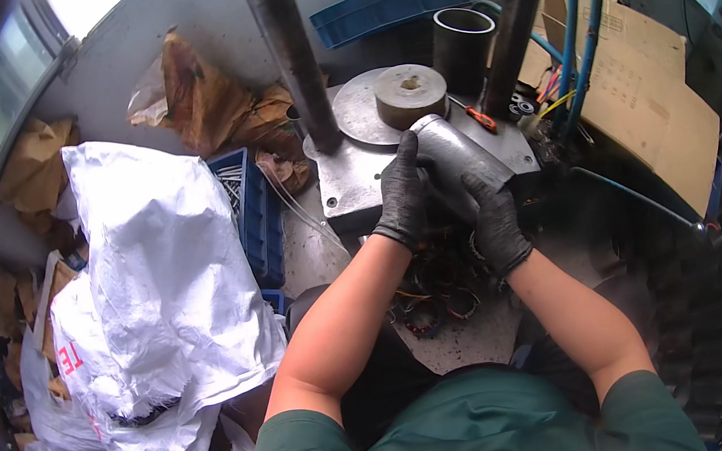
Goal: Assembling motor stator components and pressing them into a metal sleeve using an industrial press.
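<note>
A white sack (165,255) is slumping at left; the left hand (401,196) is grasping the metal cylinder (465,152) near its upper end, the right hand (498,222) clasping its lower end, seemingly sharing its weight before the round block (410,99).

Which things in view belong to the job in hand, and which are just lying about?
Likely part of the job:
metal cylinder, held between the left hand and right hand
metal base plate, just beyond the hands
round metal block, above that plate

Seemingly just lying about:
white sack, to the left
crumpled brown paper, behind the sack
cardboard, to the right
</note>
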Tool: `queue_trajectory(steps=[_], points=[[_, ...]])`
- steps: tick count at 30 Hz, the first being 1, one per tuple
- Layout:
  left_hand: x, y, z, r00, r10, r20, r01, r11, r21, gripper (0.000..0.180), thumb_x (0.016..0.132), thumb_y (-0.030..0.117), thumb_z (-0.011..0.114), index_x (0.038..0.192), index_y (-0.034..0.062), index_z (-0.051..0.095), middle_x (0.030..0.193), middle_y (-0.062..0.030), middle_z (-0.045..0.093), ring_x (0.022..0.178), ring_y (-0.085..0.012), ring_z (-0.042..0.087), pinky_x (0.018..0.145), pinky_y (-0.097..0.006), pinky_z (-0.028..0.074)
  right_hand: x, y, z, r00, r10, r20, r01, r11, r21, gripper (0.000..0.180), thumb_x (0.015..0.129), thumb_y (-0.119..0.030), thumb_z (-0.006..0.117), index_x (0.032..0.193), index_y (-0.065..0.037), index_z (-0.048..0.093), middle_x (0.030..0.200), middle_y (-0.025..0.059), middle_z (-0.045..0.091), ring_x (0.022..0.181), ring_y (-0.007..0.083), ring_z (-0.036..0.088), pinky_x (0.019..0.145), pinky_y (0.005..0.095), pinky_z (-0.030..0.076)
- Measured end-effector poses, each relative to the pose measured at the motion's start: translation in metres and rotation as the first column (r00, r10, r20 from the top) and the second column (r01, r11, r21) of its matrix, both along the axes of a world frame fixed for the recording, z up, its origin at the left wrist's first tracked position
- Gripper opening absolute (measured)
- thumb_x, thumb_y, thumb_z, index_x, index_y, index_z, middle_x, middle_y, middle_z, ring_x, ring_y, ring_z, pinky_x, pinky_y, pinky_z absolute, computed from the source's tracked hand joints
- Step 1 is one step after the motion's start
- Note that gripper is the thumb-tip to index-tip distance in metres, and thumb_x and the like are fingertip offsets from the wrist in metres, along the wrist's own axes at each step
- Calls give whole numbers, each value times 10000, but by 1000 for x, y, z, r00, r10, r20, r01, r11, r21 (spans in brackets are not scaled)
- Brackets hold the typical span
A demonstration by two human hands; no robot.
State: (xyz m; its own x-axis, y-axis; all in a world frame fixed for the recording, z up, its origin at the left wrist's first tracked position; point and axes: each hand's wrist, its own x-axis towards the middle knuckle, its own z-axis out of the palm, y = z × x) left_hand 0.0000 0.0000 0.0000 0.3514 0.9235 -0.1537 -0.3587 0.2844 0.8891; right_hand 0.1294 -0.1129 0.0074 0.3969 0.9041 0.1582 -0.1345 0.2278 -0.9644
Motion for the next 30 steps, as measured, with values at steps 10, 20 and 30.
queue_trajectory(steps=[10, 20, 30], points=[[-20, -15, 21, 977, 60, 203, 12, 943, -333, 526, 977, 433, 674, 1265, 1, 588, 1061, -140, 673, 905, -256, 689, 776, -403, 609, -12, 15, 27, 976, 212, -43, -213, 977, -24, 345, 1050, -162, 530, 1292, 58, 643, 1221, 169, 701, 1094, 247, 699, 975, 375, 567], [28, 23, 32, 808, 39, 588, 107, 971, -212, 367, 1008, 295, 666, 1201, -17, 651, 1100, -140, 699, 1029, -278, 699, 961, -407, 593, 13, 60, 102, 602, -15, 798, -128, 985, 116, 545, 918, -145, 754, 1390, 20, 539, 1311, 161, 621, 1237, 273, 607, 1054, 387, 471], [62, 65, 32, 619, -271, 737, 351, 935, 49, 339, 1070, 292, 555, 1338, 92, 605, 1177, -122, 684, 1069, -269, 694, 984, -423, 576, 64, 233, 169, 537, 497, 682, -303, 868, -394, 367, 856, -222, 789, 1098, 45, 717, 1014, 179, 740, 1035, 274, 712, 905, 376, 535]])
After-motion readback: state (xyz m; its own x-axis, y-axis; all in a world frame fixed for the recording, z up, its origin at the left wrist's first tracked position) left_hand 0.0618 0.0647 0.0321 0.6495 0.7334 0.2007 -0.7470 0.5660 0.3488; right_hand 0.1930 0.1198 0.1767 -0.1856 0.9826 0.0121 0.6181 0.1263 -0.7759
